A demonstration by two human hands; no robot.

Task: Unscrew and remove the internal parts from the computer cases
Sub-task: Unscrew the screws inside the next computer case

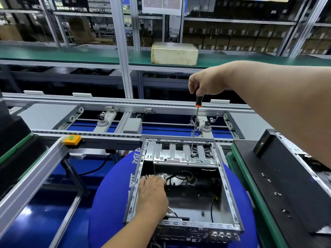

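Nearest, the open computer case [180, 190] sits on a blue cushion-like seat [111, 203] close below the camera, between the green-edged counters at either side. Its thin sheet-metal walls look stiff but sharp-edged, and the whole box is probably light now that much of it is bare; the folded rims are the safest place to hold it. The left hand [152, 196] reaches inside by the left wall, fingers bent down among the black cables [179, 176]. Whether it pinches a cable or merely steadies the case I cannot tell, since its own back hides the fingertips. Those cables are soft and should be pulled by their plugs.

Farther back, the drive bracket [184, 154] spans the far end of the case. The right hand [206, 85] grips the handle of a long screwdriver [196, 122], whose tip stands on the bracket, seemingly in a screw too small to see. Loose screws [277, 194] lie on the black panel [279, 185] at right. The case's near face is blurred.
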